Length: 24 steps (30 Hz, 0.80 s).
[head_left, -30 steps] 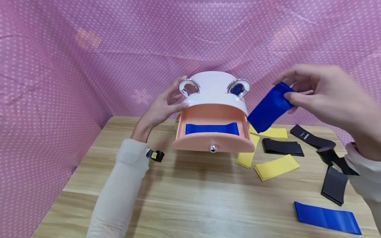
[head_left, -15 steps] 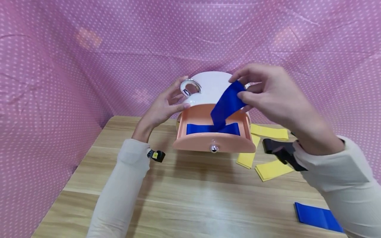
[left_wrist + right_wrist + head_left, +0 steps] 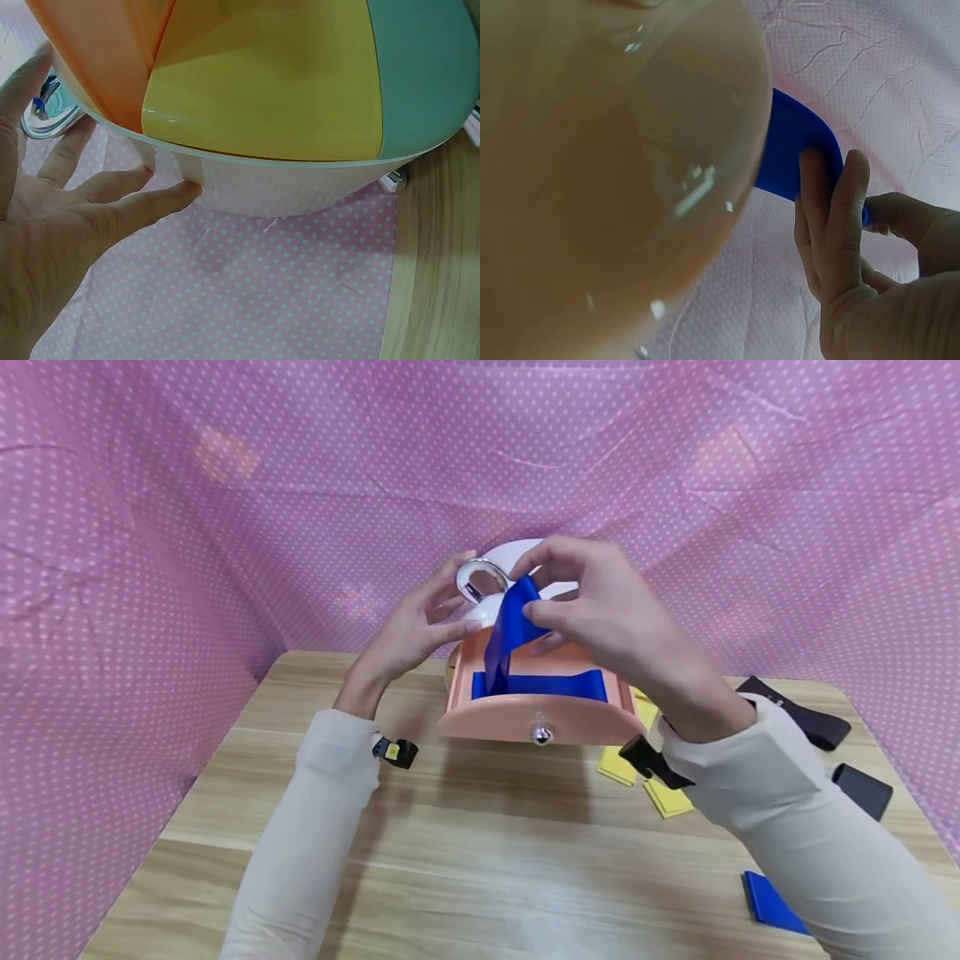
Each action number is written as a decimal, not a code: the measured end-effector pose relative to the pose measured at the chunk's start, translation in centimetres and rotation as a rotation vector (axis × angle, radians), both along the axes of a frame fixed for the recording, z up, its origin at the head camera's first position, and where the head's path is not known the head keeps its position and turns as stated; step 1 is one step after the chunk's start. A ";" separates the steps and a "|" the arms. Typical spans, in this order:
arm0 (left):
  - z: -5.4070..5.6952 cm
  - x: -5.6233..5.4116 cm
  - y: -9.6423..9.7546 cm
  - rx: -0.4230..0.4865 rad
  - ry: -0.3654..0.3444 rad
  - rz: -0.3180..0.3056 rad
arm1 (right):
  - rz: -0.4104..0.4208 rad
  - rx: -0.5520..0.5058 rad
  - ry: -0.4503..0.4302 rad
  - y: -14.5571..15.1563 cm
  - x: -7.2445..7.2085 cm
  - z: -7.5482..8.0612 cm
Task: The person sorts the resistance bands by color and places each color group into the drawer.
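A white drawer box with chrome ring ears stands on the table, its peach top drawer pulled out. Across that drawer lies a folded blue resistance band. My right hand pinches another blue band between thumb and fingers, its lower end hanging into the drawer's left side. Seen from the right wrist, this band goes behind the peach drawer front. My left hand touches the box's left side with spread fingers, thumb near the front edge. Yellow and green lower drawers show in the left wrist view.
Right of the box lie yellow bands, partly hidden by my right arm. Farther right are black bands, and a blue band lies near the front right under my sleeve. A pink dotted cloth hangs behind the table.
My right hand has carried the blue band leftward from beside the box to over the open drawer, and its end now hangs inside. The left hand stays on the box.
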<state>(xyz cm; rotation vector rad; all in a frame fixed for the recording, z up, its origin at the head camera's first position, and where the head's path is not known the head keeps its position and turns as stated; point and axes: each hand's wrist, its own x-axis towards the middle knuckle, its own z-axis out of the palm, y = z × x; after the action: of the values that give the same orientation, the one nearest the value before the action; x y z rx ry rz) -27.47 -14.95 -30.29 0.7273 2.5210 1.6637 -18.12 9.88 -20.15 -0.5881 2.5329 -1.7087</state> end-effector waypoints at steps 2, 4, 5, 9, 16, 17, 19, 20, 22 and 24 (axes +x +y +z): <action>0.0 -0.1 0.0 0.008 0.003 -0.005 | 0.014 -0.027 0.001 -0.5 -0.1 0.0; 0.0 -0.1 0.1 0.021 0.006 -0.015 | 0.030 -0.056 0.003 -0.9 -0.1 0.0; 0.0 -0.1 0.1 0.027 0.007 -0.022 | 0.039 -0.073 0.000 -1.1 -0.1 0.0; -0.1 -0.2 0.0 0.044 0.013 -0.045 | 0.056 -0.099 -0.003 -1.9 -0.2 0.0; -0.2 -0.3 0.0 0.047 0.022 -0.058 | 0.069 -0.082 0.001 -3.0 -0.3 0.1; -0.2 -0.2 0.0 0.042 0.023 -0.058 | 0.074 -0.085 0.002 -3.1 -0.3 0.0; -0.1 -0.2 0.0 0.036 0.023 -0.055 | 0.076 -0.075 0.009 -3.4 -0.4 0.0; -0.1 -0.2 0.0 0.032 0.020 -0.053 | 0.075 -0.073 0.010 -3.5 -0.4 -0.1; -0.1 -0.2 0.0 0.032 0.012 -0.049 | 0.070 -0.062 0.012 -3.7 -0.4 -0.3; -0.1 -0.2 0.0 0.036 0.001 -0.044 | 0.068 -0.055 0.001 -3.8 -0.5 -0.5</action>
<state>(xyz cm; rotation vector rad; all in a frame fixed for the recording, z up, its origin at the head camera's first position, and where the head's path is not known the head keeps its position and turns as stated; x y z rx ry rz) -27.63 -14.93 -30.37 0.7810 2.4622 1.6996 -18.58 6.11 -20.61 -0.6701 2.4439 -1.7605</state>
